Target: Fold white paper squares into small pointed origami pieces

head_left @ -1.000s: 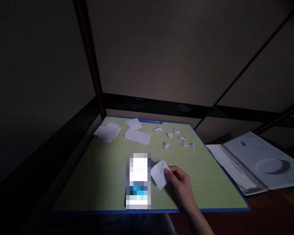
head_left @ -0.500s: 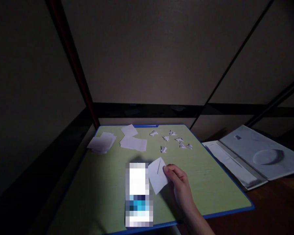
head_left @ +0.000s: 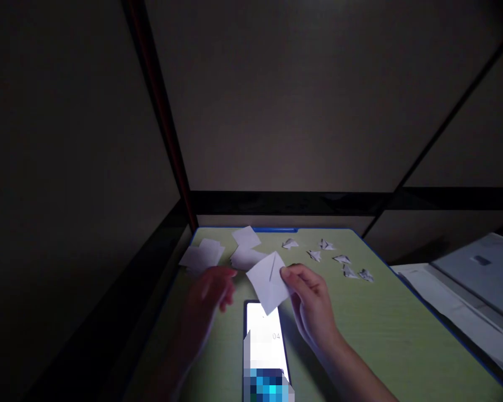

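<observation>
1. Above the phone [head_left: 260, 329], the right hand [head_left: 314, 301] pinches a creased paper [head_left: 266, 285].
2. Left of the phone, the left hand [head_left: 209, 293] looks empty, loosely open.
3. Holding seems the current step; another crease would need both hands.

The left hand [head_left: 216, 287], out of view before, has come in at left, blurred, fingers curled, just short of the left paper pile [head_left: 202, 255]. The sheet [head_left: 268, 285] in the right hand [head_left: 310, 290], earlier beside the phone [head_left: 266, 340], now overlaps its top end and part of the middle paper pile [head_left: 245, 258]. Six folded papers [head_left: 314, 255] show instead of seven. The view has shifted, cutting off the worktop's [head_left: 377, 318] near edge.
</observation>
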Available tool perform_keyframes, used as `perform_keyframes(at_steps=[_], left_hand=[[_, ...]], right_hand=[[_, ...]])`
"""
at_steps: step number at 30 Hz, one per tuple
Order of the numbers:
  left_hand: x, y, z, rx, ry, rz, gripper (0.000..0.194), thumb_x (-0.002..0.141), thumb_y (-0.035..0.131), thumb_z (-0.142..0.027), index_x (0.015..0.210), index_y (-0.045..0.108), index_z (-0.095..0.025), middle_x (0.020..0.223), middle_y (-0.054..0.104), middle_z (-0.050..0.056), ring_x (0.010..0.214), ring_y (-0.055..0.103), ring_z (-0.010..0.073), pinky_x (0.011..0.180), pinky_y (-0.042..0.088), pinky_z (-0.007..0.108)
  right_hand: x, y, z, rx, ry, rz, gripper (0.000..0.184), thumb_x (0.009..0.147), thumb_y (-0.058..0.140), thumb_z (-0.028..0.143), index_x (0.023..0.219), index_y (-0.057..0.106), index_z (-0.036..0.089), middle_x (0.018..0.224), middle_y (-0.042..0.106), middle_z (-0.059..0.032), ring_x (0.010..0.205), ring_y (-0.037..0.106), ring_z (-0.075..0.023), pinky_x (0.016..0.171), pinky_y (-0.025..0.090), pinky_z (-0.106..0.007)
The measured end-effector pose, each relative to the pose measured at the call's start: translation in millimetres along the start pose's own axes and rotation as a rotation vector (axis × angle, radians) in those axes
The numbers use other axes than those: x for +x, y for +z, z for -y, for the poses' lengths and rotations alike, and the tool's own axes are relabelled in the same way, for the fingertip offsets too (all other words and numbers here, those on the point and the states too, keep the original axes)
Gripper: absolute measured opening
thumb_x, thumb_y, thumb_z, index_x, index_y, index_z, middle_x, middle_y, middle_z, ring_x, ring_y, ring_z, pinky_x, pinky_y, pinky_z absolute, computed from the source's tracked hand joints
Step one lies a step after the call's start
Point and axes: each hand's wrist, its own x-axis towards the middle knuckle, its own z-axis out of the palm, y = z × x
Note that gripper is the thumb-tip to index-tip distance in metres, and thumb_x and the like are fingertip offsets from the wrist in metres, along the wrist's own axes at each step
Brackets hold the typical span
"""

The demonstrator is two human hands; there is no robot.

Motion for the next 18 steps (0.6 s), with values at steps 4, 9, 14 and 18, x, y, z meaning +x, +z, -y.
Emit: perform_keyframes(at_steps=[4, 9, 14, 18], left_hand=[[29, 37.2, 11, 0.034, -0.103, 0.186, 0.027, 0.071, 0.065, -0.037, 0.089, 0.066, -0.016, 0.076, 0.066, 0.004, 0.068, 0.06, 0.0175, 0.06, 0.047, 0.027], [47, 42.6, 38, 0.019, -0.118, 0.143, 0.023, 0.072, 0.066, -0.034, 0.082, 0.065, -0.013, 0.066, 0.063, 0.002, 0.059, 0.056, 0.0146, 0.052, 0.042, 0.023], [50, 27.8, 59, -0.042, -0.23, 0.38, 0.021, 0.072, 0.069, -0.03, 0.083, 0.066, -0.012, 0.068, 0.065, 0.002, 0.059, 0.058, 0.0135, 0.053, 0.042, 0.022], [50, 23.6, 64, -0.086, -0.238, 0.488, 0.019, 0.078, 0.065, -0.028, 0.089, 0.068, -0.013, 0.077, 0.068, 0.003, 0.066, 0.06, 0.0135, 0.057, 0.043, 0.022]], right_hand=[[18, 4, -13, -0.06, -0.025, 0.057, 0.025, 0.074, 0.073, 0.04, 0.064, 0.066, 0.018, 0.053, 0.051, 0.0033, 0.05, 0.04, -0.0101, 0.048, 0.029, -0.024], [28, -12, -26, -0.279, -0.059, 0.167, 0.023, 0.081, 0.066, 0.04, 0.086, 0.068, 0.018, 0.066, 0.058, 0.0002, 0.06, 0.05, -0.0129, 0.055, 0.039, -0.024], [28, -29, -21, -0.696, -0.428, 0.409, 0.04, 0.087, 0.058, 0.022, 0.126, 0.059, 0.028, 0.122, 0.058, -0.0092, 0.11, 0.054, -0.0234, 0.095, 0.044, -0.038], [24, -32, -18, -0.889, -0.503, 0.577, 0.04, 0.087, 0.055, 0.015, 0.125, 0.061, 0.029, 0.125, 0.054, -0.0092, 0.114, 0.053, -0.0232, 0.096, 0.045, -0.039]])
